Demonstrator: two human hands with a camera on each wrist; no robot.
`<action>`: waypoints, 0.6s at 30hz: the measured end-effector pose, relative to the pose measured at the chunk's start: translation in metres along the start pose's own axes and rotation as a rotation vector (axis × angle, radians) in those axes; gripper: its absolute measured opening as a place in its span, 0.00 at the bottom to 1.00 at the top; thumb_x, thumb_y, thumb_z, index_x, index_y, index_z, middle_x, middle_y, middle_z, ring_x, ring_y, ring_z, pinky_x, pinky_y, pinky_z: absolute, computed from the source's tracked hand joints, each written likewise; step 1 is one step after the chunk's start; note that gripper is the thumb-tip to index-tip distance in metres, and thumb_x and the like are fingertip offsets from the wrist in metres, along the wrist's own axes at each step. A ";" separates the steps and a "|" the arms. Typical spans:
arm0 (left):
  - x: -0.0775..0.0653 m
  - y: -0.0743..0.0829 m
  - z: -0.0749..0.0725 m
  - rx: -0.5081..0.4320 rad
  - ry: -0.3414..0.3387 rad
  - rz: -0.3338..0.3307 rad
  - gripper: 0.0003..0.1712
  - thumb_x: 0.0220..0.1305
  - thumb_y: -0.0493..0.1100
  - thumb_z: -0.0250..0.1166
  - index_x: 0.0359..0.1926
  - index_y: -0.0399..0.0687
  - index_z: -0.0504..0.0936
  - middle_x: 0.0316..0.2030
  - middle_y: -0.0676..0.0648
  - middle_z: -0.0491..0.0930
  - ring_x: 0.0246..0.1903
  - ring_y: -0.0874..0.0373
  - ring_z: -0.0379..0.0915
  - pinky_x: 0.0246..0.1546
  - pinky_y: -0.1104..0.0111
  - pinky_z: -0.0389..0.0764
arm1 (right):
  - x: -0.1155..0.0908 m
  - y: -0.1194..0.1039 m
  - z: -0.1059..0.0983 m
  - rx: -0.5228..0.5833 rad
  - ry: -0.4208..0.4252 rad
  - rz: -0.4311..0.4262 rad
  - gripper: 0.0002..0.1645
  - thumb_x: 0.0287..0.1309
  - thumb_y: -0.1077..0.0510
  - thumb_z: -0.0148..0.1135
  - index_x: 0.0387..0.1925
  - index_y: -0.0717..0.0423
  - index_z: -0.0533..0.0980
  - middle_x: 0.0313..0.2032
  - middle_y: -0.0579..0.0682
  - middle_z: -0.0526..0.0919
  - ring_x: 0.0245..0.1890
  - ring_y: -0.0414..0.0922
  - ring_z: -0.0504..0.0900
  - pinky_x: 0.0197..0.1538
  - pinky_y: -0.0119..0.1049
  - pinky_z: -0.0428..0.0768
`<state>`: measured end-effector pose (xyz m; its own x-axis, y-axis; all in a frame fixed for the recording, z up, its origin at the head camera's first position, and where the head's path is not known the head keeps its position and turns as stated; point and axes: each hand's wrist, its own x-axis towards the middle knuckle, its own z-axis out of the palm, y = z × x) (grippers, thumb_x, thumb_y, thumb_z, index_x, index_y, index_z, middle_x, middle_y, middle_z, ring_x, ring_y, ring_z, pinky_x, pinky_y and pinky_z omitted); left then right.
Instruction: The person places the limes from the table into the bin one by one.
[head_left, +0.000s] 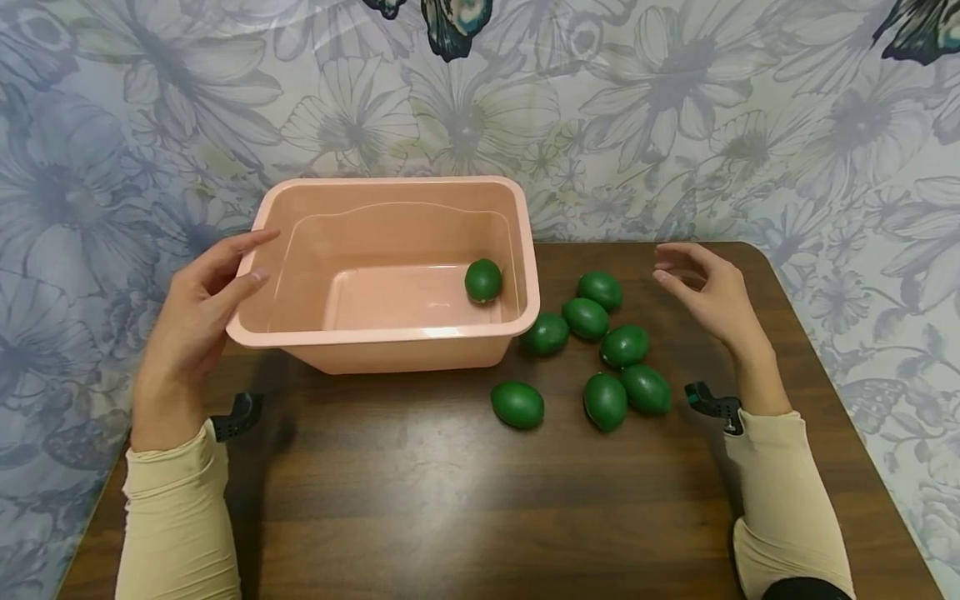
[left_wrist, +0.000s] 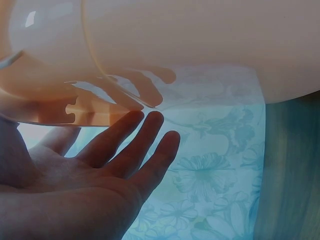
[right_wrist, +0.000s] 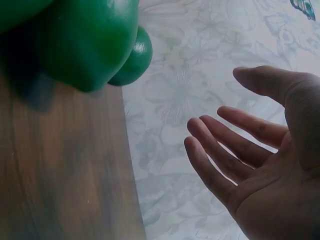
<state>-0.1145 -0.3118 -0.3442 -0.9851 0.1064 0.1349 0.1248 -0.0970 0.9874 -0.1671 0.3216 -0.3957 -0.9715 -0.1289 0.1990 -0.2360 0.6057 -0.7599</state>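
A pale pink plastic basin (head_left: 382, 340) stands at the back left of the table, and one dark green lime-shaped fruit (head_left: 483, 281) lies inside near its right end. My left hand (head_left: 197, 312) holds the basin's left rim, with the thumb and a finger reaching over it. In the left wrist view, other fingers (left_wrist: 159, 145) extend along the outside of the basin wall. Several more green fruits lie loose to the right of the basin, including one lime-shaped fruit (head_left: 517, 405) nearer the front. My right hand (head_left: 708, 292) hovers right of them, holding nothing, its fingers loosely bent.
The dark brown wooden table (head_left: 420, 500) has a rounded far right corner. Behind it hangs a floral-patterned cloth (head_left: 675, 108). Dark wrist mounts (head_left: 714, 402) protrude from both cuffs.
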 end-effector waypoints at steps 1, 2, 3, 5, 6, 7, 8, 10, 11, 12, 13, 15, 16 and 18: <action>0.000 0.000 0.000 0.002 0.000 0.000 0.28 0.76 0.30 0.61 0.74 0.36 0.72 0.65 0.41 0.76 0.49 0.56 0.84 0.35 0.68 0.90 | -0.001 0.001 -0.001 0.010 -0.010 0.000 0.27 0.72 0.55 0.68 0.69 0.54 0.77 0.60 0.58 0.84 0.54 0.31 0.82 0.55 0.16 0.78; 0.000 0.000 0.000 0.006 0.001 0.000 0.28 0.75 0.31 0.61 0.74 0.36 0.72 0.65 0.42 0.77 0.49 0.56 0.83 0.35 0.68 0.90 | -0.003 0.003 -0.002 0.020 -0.022 0.003 0.27 0.72 0.54 0.68 0.69 0.54 0.77 0.60 0.57 0.84 0.54 0.31 0.83 0.55 0.16 0.78; 0.000 0.000 0.000 0.009 0.002 -0.001 0.28 0.75 0.31 0.61 0.74 0.36 0.72 0.65 0.42 0.77 0.50 0.56 0.83 0.35 0.69 0.90 | -0.005 0.003 -0.004 0.031 -0.037 0.004 0.28 0.72 0.54 0.68 0.69 0.53 0.77 0.60 0.57 0.83 0.54 0.31 0.83 0.56 0.17 0.78; 0.000 0.000 0.000 0.013 0.002 -0.004 0.28 0.75 0.31 0.61 0.74 0.37 0.72 0.65 0.42 0.77 0.50 0.56 0.83 0.36 0.69 0.90 | -0.010 0.005 -0.006 0.054 -0.076 0.005 0.28 0.72 0.54 0.68 0.70 0.53 0.76 0.62 0.57 0.83 0.54 0.32 0.84 0.56 0.17 0.78; 0.000 -0.001 0.000 0.015 0.000 -0.006 0.28 0.75 0.31 0.61 0.74 0.37 0.72 0.65 0.42 0.76 0.51 0.56 0.83 0.36 0.69 0.90 | -0.012 0.006 -0.008 0.075 -0.101 0.008 0.28 0.72 0.55 0.68 0.70 0.53 0.75 0.63 0.58 0.82 0.54 0.34 0.85 0.57 0.19 0.78; 0.001 -0.001 0.000 0.015 -0.001 -0.007 0.29 0.75 0.31 0.61 0.74 0.37 0.72 0.66 0.42 0.76 0.51 0.56 0.82 0.37 0.69 0.90 | -0.015 0.008 -0.010 0.093 -0.125 0.013 0.29 0.72 0.56 0.68 0.70 0.54 0.75 0.63 0.59 0.81 0.54 0.35 0.85 0.58 0.19 0.78; 0.001 -0.001 0.000 0.016 -0.002 -0.007 0.29 0.76 0.31 0.61 0.74 0.37 0.72 0.65 0.42 0.76 0.51 0.57 0.83 0.37 0.69 0.90 | -0.018 0.009 -0.011 0.111 -0.146 0.019 0.29 0.72 0.56 0.68 0.70 0.54 0.75 0.63 0.60 0.81 0.54 0.37 0.86 0.58 0.20 0.79; 0.001 0.000 0.001 0.016 -0.005 -0.006 0.28 0.76 0.31 0.61 0.74 0.37 0.72 0.65 0.42 0.77 0.50 0.57 0.83 0.36 0.68 0.90 | -0.023 0.013 -0.015 0.128 -0.187 0.026 0.29 0.71 0.58 0.69 0.70 0.55 0.75 0.64 0.60 0.80 0.55 0.38 0.86 0.59 0.22 0.79; 0.001 0.000 0.001 0.016 -0.006 -0.006 0.28 0.76 0.31 0.61 0.74 0.37 0.72 0.65 0.42 0.77 0.50 0.57 0.83 0.36 0.68 0.90 | -0.025 0.014 -0.016 0.133 -0.205 0.033 0.29 0.71 0.59 0.69 0.70 0.56 0.75 0.64 0.61 0.80 0.55 0.39 0.86 0.59 0.22 0.80; 0.001 0.000 0.000 0.016 -0.007 -0.006 0.28 0.76 0.31 0.61 0.74 0.37 0.72 0.65 0.42 0.77 0.49 0.57 0.83 0.36 0.68 0.90 | -0.027 0.016 -0.018 0.130 -0.219 0.040 0.29 0.70 0.59 0.69 0.70 0.55 0.75 0.64 0.61 0.80 0.55 0.40 0.86 0.58 0.23 0.81; 0.001 0.000 0.000 0.016 -0.007 -0.007 0.28 0.76 0.31 0.61 0.74 0.37 0.72 0.64 0.42 0.77 0.49 0.57 0.83 0.36 0.68 0.91 | -0.029 0.017 -0.019 0.120 -0.231 0.044 0.29 0.70 0.59 0.70 0.70 0.55 0.76 0.63 0.61 0.80 0.56 0.42 0.86 0.57 0.23 0.81; 0.001 0.000 0.000 0.016 -0.005 -0.008 0.28 0.76 0.31 0.61 0.74 0.37 0.72 0.65 0.42 0.77 0.49 0.56 0.84 0.35 0.68 0.91 | -0.032 0.021 -0.021 0.108 -0.254 0.054 0.29 0.70 0.58 0.70 0.69 0.53 0.76 0.63 0.61 0.80 0.56 0.44 0.86 0.55 0.23 0.83; 0.000 0.000 0.000 0.016 -0.004 -0.009 0.29 0.76 0.31 0.61 0.74 0.37 0.72 0.65 0.42 0.76 0.49 0.56 0.84 0.35 0.68 0.91 | -0.033 0.022 -0.022 0.108 -0.265 0.059 0.29 0.69 0.58 0.70 0.69 0.52 0.76 0.63 0.61 0.80 0.57 0.46 0.86 0.55 0.23 0.83; 0.000 0.000 -0.001 0.015 -0.003 -0.010 0.29 0.76 0.31 0.61 0.74 0.37 0.72 0.65 0.42 0.76 0.49 0.56 0.84 0.35 0.67 0.91 | -0.033 0.025 -0.022 0.125 -0.292 0.063 0.29 0.69 0.58 0.70 0.69 0.52 0.76 0.63 0.62 0.80 0.59 0.50 0.85 0.55 0.25 0.84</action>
<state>-0.1141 -0.3127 -0.3441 -0.9859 0.1107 0.1252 0.1166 -0.0808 0.9899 -0.1406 0.3582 -0.4081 -0.9453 -0.3253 -0.0235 -0.1584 0.5209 -0.8388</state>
